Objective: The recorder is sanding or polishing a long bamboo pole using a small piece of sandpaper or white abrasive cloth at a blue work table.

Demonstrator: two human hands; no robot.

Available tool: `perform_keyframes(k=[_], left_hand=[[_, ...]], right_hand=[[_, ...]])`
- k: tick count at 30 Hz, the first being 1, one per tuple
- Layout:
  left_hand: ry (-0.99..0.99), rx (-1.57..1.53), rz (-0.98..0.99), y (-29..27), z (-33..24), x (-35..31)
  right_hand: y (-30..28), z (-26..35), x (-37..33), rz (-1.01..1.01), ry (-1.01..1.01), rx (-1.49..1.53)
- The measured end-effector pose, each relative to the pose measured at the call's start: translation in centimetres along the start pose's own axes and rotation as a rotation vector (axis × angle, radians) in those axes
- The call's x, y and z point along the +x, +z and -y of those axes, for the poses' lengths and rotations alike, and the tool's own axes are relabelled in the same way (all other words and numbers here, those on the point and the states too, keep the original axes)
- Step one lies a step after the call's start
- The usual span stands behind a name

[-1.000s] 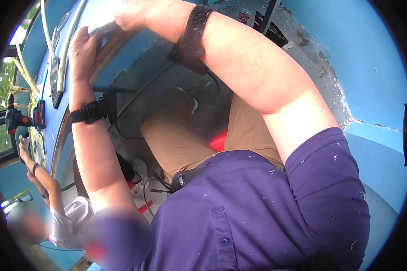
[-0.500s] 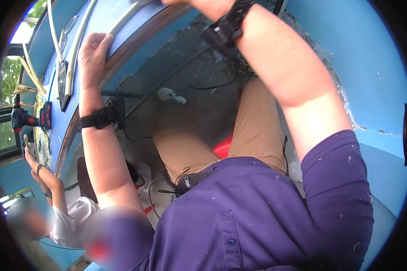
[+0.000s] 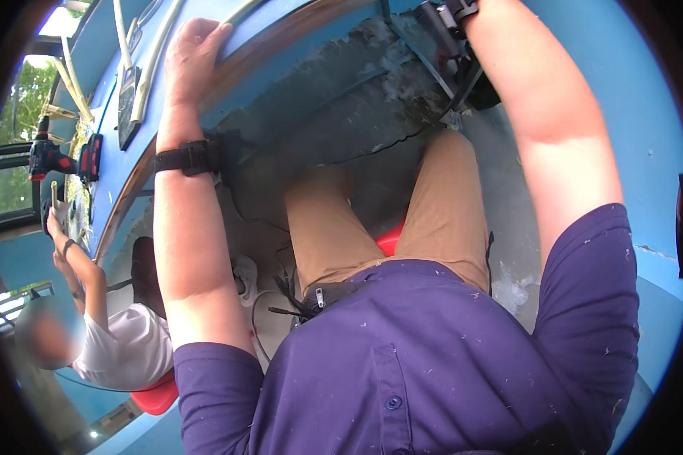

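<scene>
My left hand (image 3: pixel 193 61) rests at the edge of the blue table (image 3: pixel 148 140), its fingers curled round a long pale strip, perhaps wood or bamboo (image 3: pixel 243 10). The strip runs from the hand toward the top edge of the picture. My right forearm (image 3: pixel 535 76) reaches up at the right, and the hand itself lies beyond the upper edge; what it holds is hidden. Beside my left hand, another pale strip (image 3: pixel 156 61) lies on the table, next to a flat black tool (image 3: pixel 127 110) whose kind I cannot make out.
A cordless drill (image 3: pixel 57 157) stands farther left on the table, near more pale sticks (image 3: pixel 72 83) and shavings. A co-worker in a white shirt (image 3: pixel 129 341) sits at the left, holding a short pale stick (image 3: pixel 54 193). Cables (image 3: pixel 379 149) cross the floor under the table.
My right hand has swung away to the right and out of the picture, from near the strip. My left hand keeps its grip; the whole view has shifted slightly.
</scene>
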State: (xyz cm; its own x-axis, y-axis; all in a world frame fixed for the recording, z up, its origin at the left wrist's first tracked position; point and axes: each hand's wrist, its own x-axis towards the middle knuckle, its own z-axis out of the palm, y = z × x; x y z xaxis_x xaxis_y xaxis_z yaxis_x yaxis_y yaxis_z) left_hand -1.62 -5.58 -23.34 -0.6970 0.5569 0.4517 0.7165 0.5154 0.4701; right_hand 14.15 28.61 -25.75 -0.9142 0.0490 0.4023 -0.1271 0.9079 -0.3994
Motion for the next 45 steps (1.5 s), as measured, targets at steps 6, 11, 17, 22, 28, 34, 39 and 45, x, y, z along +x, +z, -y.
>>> perform_keyframes(k=[6, 11, 17, 22, 28, 34, 39, 45], left_hand=[[0.069, 0.003, -0.036, 0.8, -0.7, 1.6], [0.258, 0.293, -0.172, 0.0, 0.5, 0.4], [0.036, 0.041, -0.028, -0.9, -5.1, -1.5], [0.0, -0.034, -0.037, -1.4, -5.6, -1.8], [0.059, -0.083, -0.079, -0.8, -5.1, -1.0], [0.047, -0.126, -0.059, -1.5, -4.6, -1.5], [0.103, -0.27, 0.014, -1.9, -3.6, -1.4], [0.052, -0.119, -0.055, -1.4, -2.9, -1.0]], right_hand=[[0.6, 7.2, -4.0, 0.033, -0.077, 0.058], [5.6, 15.2, 5.5, -0.172, -0.251, -0.125], [2.7, 7.1, 5.4, -0.293, -0.151, -0.197], [-2.7, 1.2, 5.7, -0.104, 0.258, -0.236], [-4.3, -4.8, 7.3, -0.083, 0.438, -0.323], [-4.2, -3.5, 5.6, -0.06, 0.416, -0.349], [-5.7, -1.2, 1.9, -0.103, 0.301, -0.369], [-4.4, 1.2, 0.7, -0.197, 0.219, -0.372]])
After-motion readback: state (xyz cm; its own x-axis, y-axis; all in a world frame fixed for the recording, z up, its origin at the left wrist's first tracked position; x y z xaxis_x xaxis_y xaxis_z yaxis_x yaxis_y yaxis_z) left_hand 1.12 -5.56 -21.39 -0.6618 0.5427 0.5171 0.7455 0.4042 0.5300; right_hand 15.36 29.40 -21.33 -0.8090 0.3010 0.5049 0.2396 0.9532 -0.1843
